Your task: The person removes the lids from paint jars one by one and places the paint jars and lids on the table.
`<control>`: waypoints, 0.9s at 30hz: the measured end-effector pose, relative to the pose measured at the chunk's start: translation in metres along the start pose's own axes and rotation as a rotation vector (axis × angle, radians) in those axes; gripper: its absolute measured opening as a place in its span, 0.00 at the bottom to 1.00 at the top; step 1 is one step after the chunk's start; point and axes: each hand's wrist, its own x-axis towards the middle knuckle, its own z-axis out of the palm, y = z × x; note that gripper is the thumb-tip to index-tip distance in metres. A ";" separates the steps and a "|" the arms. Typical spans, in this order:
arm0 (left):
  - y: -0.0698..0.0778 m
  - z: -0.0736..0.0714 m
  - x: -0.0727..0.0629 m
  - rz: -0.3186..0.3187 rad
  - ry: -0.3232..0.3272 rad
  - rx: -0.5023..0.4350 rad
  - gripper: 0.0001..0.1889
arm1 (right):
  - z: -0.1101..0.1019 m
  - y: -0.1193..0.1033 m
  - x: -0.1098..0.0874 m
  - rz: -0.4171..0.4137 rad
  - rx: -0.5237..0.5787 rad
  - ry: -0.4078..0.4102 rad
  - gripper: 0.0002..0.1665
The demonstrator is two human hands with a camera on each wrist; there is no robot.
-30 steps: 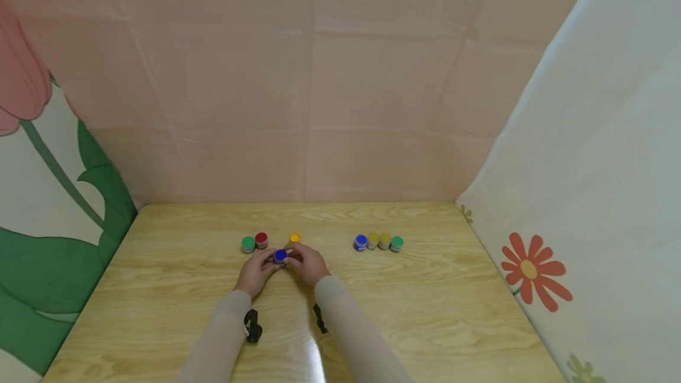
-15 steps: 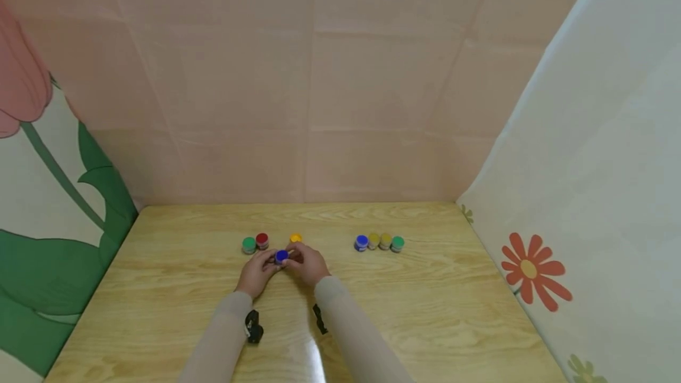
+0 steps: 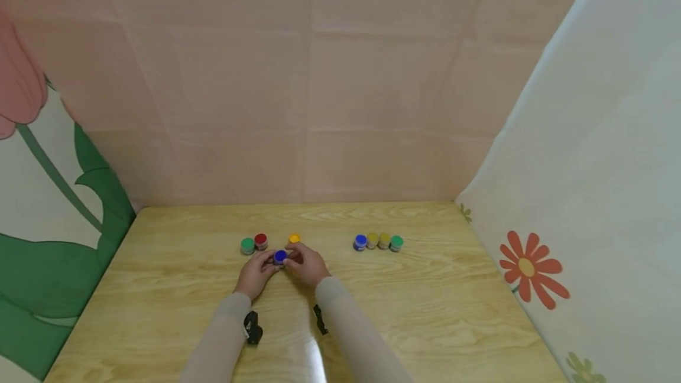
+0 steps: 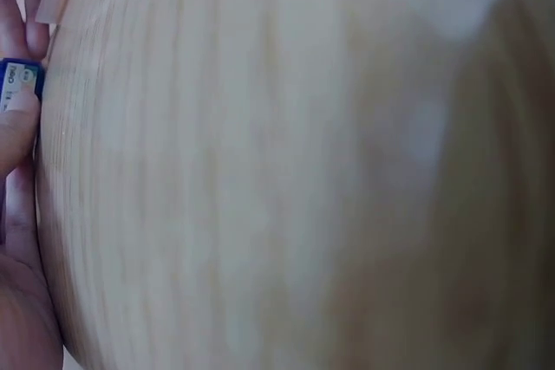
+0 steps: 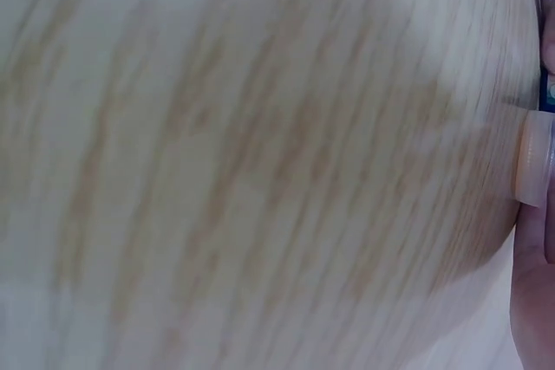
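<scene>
Between my two hands is a small paint jar with a blue lid (image 3: 280, 257), held just above or on the wooden table (image 3: 425, 312); which one, I cannot tell. My left hand (image 3: 254, 276) grips it from the left, and its printed label shows beside the thumb in the left wrist view. Fingers of my right hand (image 3: 308, 266) pinch the jar from the right side. Close behind the right fingers stands a jar with an orange lid (image 3: 294, 237), partly hidden by that hand.
Left of the hands, a green-lidded jar (image 3: 247, 246) and a red-lidded jar (image 3: 260, 241) stand together. On the right is a row: a blue-lidded jar (image 3: 360, 242), two yellowish-lidded jars (image 3: 378, 240) and a green-lidded jar (image 3: 396, 243). A pink cloth (image 3: 303, 105) hangs behind the table.
Both hands stay around the blue-lidded jar with hardly any movement. The head view shifts very slightly.
</scene>
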 end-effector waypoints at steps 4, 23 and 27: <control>0.000 -0.001 -0.001 0.017 0.004 0.016 0.20 | 0.002 0.002 0.000 0.016 0.038 0.002 0.16; 0.000 0.002 0.002 0.019 0.011 0.045 0.20 | -0.003 0.003 0.001 -0.037 0.007 -0.011 0.18; -0.001 0.002 0.003 0.020 0.009 0.048 0.20 | -0.004 0.002 0.001 -0.010 0.036 -0.024 0.20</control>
